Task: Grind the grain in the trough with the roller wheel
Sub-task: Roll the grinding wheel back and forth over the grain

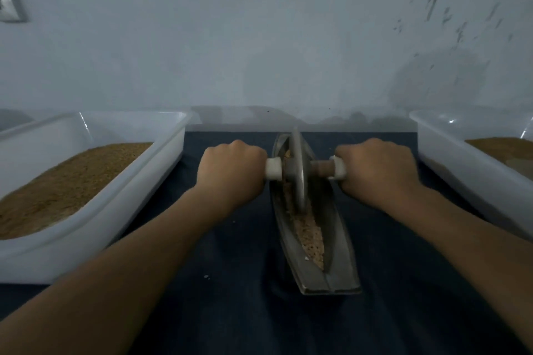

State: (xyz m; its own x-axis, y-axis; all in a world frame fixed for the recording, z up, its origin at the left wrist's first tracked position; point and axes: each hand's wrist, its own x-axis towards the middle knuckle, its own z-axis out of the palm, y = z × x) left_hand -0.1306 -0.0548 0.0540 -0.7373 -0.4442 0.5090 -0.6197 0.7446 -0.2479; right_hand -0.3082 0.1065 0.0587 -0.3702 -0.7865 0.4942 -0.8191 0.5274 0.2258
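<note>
A long, boat-shaped metal trough (pixel 340 265) lies lengthwise on the dark cloth in front of me. Pale brown crushed grain (pixel 310 236) fills its groove. The metal roller wheel (pixel 297 170) stands upright in the far half of the trough, its rim down in the grain. An axle with white end sleeves runs through the disc. My left hand (pixel 230 167) is closed around the left handle, and my right hand (pixel 377 167) is closed around the right handle. Both fists hide most of the handles.
A white plastic tub (pixel 138 204) holding brown grain sits on the left, close to my left forearm. Another white tub (pixel 450 158) with brown meal stands on the right. A pale wall rises just behind the trough. A few crumbs lie on the cloth (pixel 230 311).
</note>
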